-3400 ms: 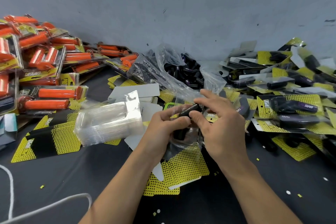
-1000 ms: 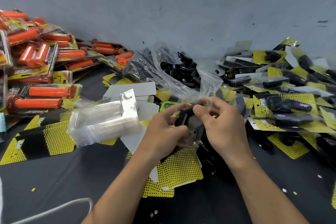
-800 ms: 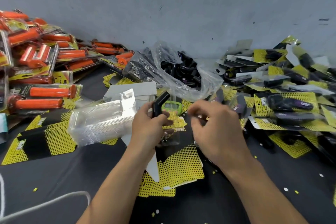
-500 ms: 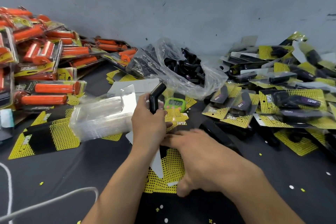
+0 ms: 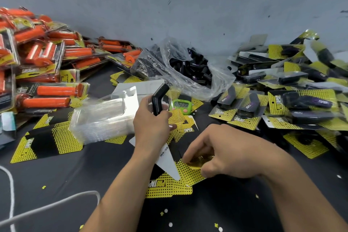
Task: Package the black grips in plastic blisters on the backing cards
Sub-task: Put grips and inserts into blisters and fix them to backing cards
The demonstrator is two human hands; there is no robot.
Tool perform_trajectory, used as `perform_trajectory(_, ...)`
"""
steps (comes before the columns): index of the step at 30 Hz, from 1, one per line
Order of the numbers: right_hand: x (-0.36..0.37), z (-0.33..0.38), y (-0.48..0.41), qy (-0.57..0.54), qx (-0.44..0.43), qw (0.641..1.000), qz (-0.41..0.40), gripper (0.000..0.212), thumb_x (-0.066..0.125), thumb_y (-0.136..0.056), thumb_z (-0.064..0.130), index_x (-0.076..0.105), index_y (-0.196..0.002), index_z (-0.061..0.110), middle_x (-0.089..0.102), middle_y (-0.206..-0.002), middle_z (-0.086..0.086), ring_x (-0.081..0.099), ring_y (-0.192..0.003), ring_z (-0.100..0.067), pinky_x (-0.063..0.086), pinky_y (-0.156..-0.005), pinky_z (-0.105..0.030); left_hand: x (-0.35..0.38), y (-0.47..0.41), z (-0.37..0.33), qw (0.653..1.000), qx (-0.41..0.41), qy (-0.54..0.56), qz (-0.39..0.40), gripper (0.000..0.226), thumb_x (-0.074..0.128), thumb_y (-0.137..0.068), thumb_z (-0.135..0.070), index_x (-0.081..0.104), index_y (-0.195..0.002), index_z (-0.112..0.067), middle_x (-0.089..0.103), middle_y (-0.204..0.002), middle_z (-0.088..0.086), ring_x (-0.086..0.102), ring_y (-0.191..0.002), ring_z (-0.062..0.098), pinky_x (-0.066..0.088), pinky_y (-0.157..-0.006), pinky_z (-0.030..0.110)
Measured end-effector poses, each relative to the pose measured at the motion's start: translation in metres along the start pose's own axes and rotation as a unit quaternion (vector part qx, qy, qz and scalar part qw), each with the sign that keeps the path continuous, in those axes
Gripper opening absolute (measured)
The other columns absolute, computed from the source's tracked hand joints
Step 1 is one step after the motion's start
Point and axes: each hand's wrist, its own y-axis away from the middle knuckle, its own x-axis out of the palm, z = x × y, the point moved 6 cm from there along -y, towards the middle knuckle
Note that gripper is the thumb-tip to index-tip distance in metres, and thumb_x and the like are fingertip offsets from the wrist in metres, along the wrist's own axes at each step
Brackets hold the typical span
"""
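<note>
Orange packaged grips (image 5: 56,90) heaped far left; green timer (image 5: 180,106) mid-table; white cord (image 5: 88,192) near bottom-left corner.

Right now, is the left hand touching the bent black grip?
Touching. The head view shows the left hand with its fingers curled round the lower part of the black grip.

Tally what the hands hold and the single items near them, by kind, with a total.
Black grip, held by the left hand: 1
Backing card, pinched by the right hand: 1
Green timer: 1
Stack of empty blisters: 1
White cord: 1
Total: 5
</note>
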Motion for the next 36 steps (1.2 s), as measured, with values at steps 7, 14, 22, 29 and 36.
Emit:
perform_trajectory(7,-0.054,0.003,0.015,-0.204,-0.102,0.903,-0.365,0.030,0.071,-0.094,0.009,0.083,-0.094,0.037,0.078,-0.091,0.016,0.072,-0.088,-0.007,0.055,-0.066,-0.022,0.003,0.004,-0.003,0.999,-0.021,0.027,0.020,0.037,0.067,-0.090,0.005,0.066,-0.101,-0.030,0.071,-0.100,0.002,0.076,-0.079,0.016,0.061,-0.057,0.033)
perform_trajectory(14,-0.071,0.003,0.055,-0.151,-0.162,0.767,-0.602,0.016,0.084,-0.084,0.020,0.079,-0.095,0.031,0.075,-0.081,0.019,0.073,-0.075,-0.004,0.051,-0.060,-0.010,0.010,0.008,-0.004,0.998,-0.019,0.009,0.057,0.044,0.071,-0.086,0.003,0.070,-0.097,-0.039,0.074,-0.088,-0.013,0.077,-0.082,0.020,0.065,-0.062,0.041)
perform_trajectory(22,-0.039,0.012,0.017,-0.091,-0.097,0.862,-0.489,0.055,0.072,-0.077,0.004,0.060,-0.115,0.040,0.061,-0.071,0.015,0.061,-0.059,-0.003,0.041,-0.044,-0.010,0.011,0.014,0.001,0.998,-0.043,0.013,0.038,0.049,0.065,-0.088,0.008,0.068,-0.126,-0.022,0.073,-0.092,-0.001,0.077,-0.076,0.022,0.062,-0.056,0.035)
perform_trajectory(29,-0.053,-0.023,0.022,-0.386,-0.043,0.771,-0.505,0.017,0.083,-0.083,0.012,0.071,-0.084,0.023,0.078,-0.080,0.008,0.075,-0.069,-0.011,0.058,-0.052,-0.027,0.008,0.013,0.003,0.999,-0.035,0.014,0.019,0.040,0.069,-0.087,-0.003,0.072,-0.098,-0.041,0.073,-0.092,-0.005,0.077,-0.079,0.020,0.065,-0.063,0.040)
perform_trajectory(36,-0.030,-0.005,-0.004,-0.155,0.023,0.936,-0.315,0.030,0.060,-0.102,0.032,0.069,-0.084,0.010,0.068,-0.076,-0.011,0.059,-0.062,-0.017,0.049,-0.060,-0.041,0.009,0.013,-0.001,0.999,-0.029,0.029,0.010,0.026,0.070,-0.081,-0.002,0.072,-0.094,-0.025,0.077,-0.085,-0.002,0.071,-0.074,0.016,0.056,-0.069,0.036)
